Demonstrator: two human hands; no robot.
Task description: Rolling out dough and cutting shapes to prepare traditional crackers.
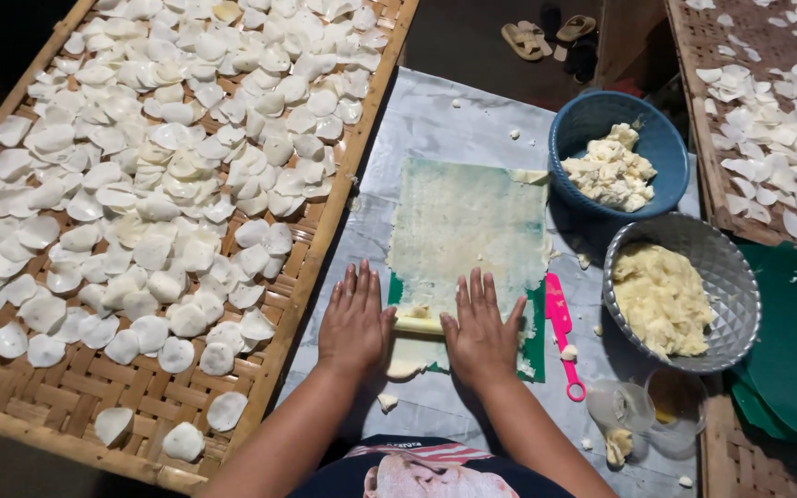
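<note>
Head view shows the left hand [354,318] and right hand [482,330] pressed flat, fingers spread, gripping nothing, on a pale roller [417,323] between them. Just beyond the fingertips lies the thin dough sheet [468,226] on a green mat [535,346]. A pink knife [562,330] lies right of the right hand.

Left hand [354,318] flat, palm down, fingers extended forward and together; right hand [483,327] likewise, just beside it. Forearms bare, converging toward the body.
</note>
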